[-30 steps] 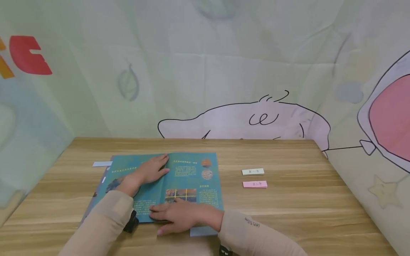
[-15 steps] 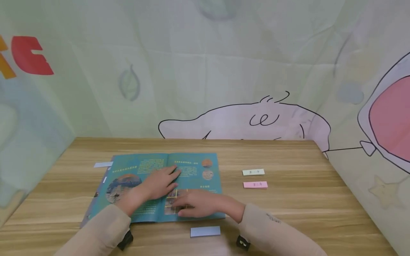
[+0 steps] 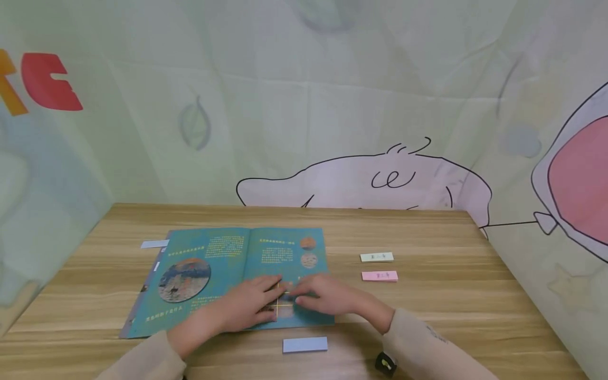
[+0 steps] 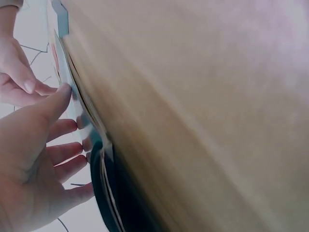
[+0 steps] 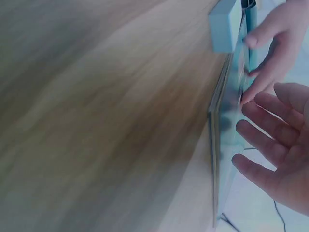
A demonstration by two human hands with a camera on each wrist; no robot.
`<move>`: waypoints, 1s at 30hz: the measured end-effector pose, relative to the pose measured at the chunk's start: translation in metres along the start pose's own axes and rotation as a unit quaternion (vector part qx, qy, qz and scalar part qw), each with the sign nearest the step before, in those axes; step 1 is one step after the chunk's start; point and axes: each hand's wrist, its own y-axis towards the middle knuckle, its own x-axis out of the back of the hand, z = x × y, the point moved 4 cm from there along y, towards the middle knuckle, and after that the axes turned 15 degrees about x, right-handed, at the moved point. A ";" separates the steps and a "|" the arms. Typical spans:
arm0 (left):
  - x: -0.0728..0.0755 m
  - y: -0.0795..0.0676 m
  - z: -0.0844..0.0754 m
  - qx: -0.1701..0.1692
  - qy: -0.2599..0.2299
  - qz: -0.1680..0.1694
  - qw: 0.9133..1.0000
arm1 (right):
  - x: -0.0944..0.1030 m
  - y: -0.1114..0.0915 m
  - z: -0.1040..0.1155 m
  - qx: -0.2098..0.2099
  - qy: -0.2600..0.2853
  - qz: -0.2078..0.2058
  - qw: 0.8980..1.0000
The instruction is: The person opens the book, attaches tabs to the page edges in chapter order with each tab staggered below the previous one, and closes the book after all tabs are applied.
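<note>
An open book (image 3: 223, 269) with teal pages, yellow print and round pictures lies flat on the wooden table. My left hand (image 3: 249, 303) rests with spread fingers on the lower right page, just right of the fold. Beside it, my right hand (image 3: 328, 293) has its fingers loosely bent at the gridded picture on the same page. The left wrist view shows the left fingertips (image 4: 63, 96) on the page surface. In the right wrist view the right hand (image 5: 285, 140) holds nothing, its fingertips close over the page.
A blue paper pad (image 3: 305, 344) lies in front of the book. To its right are a pale green strip (image 3: 377, 257) and a pink strip (image 3: 379, 276), both with writing. A whitish tab (image 3: 154, 244) sticks out at the book's left edge. A printed cloth backdrop (image 3: 304, 116) stands behind the table.
My left hand has slid from the top of the fold down and right onto the lower right page. My right hand has shifted right and slightly up from the book's lower edge.
</note>
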 end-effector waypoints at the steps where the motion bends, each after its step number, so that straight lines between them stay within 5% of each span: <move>1: 0.000 -0.001 -0.001 -0.003 -0.001 0.000 1.000 | 0.001 -0.003 -0.002 -0.009 0.000 -0.007 1.000; 11: -0.002 -0.012 -0.007 0.003 -0.019 0.017 1.000 | 0.011 -0.025 -0.023 -0.116 0.014 -0.108 0.987; 19: -0.005 -0.013 -0.007 0.015 -0.023 0.029 0.999 | 0.019 -0.036 -0.040 -0.218 0.000 -0.211 0.953; 30: -0.003 -0.014 -0.008 0.002 -0.032 0.018 0.999 | 0.017 -0.032 -0.052 -0.293 -0.041 -0.204 0.933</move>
